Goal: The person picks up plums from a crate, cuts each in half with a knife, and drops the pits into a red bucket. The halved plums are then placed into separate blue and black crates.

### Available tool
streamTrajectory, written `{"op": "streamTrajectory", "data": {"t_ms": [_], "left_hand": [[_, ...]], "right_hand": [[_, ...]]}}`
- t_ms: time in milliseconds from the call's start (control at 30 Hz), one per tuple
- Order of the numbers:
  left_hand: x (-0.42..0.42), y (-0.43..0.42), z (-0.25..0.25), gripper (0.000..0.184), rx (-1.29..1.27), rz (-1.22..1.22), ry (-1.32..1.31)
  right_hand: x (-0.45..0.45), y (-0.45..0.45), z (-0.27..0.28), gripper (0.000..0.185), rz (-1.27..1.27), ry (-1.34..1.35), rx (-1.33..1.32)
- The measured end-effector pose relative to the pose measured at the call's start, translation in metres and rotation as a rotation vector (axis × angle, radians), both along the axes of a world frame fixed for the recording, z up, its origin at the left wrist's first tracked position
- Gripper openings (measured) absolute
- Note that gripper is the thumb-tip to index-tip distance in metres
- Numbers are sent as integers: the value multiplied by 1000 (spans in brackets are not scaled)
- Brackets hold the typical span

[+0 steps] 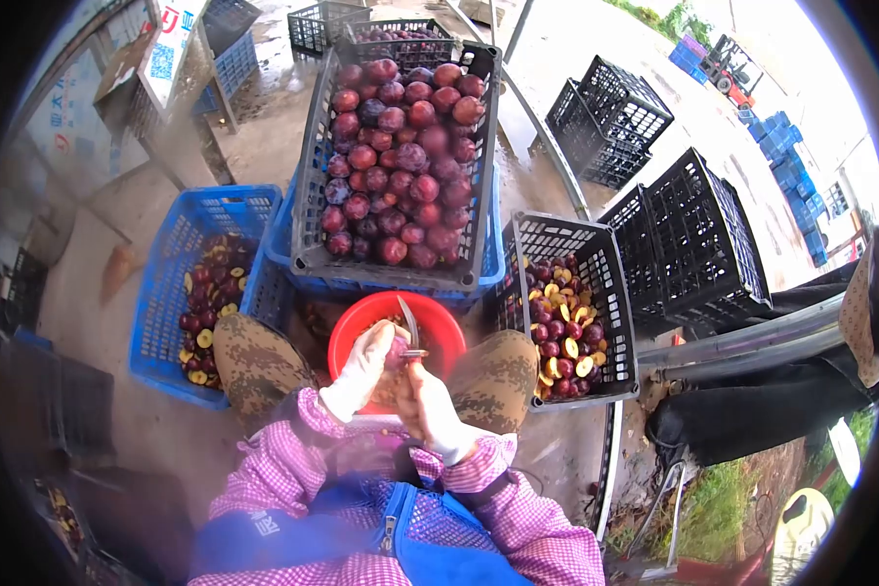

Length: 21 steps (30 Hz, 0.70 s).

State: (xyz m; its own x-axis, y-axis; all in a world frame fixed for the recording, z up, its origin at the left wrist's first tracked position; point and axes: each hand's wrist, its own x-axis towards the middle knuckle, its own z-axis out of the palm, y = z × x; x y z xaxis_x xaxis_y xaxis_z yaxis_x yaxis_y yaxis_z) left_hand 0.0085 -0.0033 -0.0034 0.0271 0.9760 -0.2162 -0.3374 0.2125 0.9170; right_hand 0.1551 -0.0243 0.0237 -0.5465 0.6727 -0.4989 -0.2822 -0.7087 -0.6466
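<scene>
Above a red basin between my knees, my left hand, in a white glove, is closed around a reddish plum. My right hand, also partly gloved, grips a knife whose curved blade rises beside the plum. Small pale bits lie in the basin. To my left stands a blue crate with cut plums showing yellow flesh. On the right a black crate holds halved plums.
Straight ahead, a black crate heaped with whole plums rests on a blue crate. Black crates are stacked at the right, near a person's dark-clothed leg. A forklift stands farther off.
</scene>
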Motion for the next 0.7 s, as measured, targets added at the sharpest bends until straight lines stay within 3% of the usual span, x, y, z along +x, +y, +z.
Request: {"op": "streamTrajectory", "data": {"t_ms": [33,67,133,167,200,267,300,367,700], "left_hand": [[-2,0,16,39,-120,-48,-148],[1,2,4,43,-138,38,-283],[-5,0,16,46,9,-53,-356],[-24,4,1,45,-60,-180,-468],[-22,0,10,40,-64,-111,-484],[-27,-6,11,43,25,-137,-559],[-29,-6,10,43,27,-138,-560],[-30,-8,7,45,54,-96,-386],[-27,-16,12,64,30,-23,-278]], "right_hand": [[1,0,19,42,25,298,-263],[5,-4,17,43,106,587,-309],[4,-13,50,43,139,549,-216],[7,-11,51,43,112,528,-155],[10,-7,47,42,20,281,-143],[17,-3,9,38,5,-286,347],[19,-6,6,38,5,-288,349],[22,-11,6,28,63,-867,883],[25,-20,14,26,147,-1057,1080]]}}
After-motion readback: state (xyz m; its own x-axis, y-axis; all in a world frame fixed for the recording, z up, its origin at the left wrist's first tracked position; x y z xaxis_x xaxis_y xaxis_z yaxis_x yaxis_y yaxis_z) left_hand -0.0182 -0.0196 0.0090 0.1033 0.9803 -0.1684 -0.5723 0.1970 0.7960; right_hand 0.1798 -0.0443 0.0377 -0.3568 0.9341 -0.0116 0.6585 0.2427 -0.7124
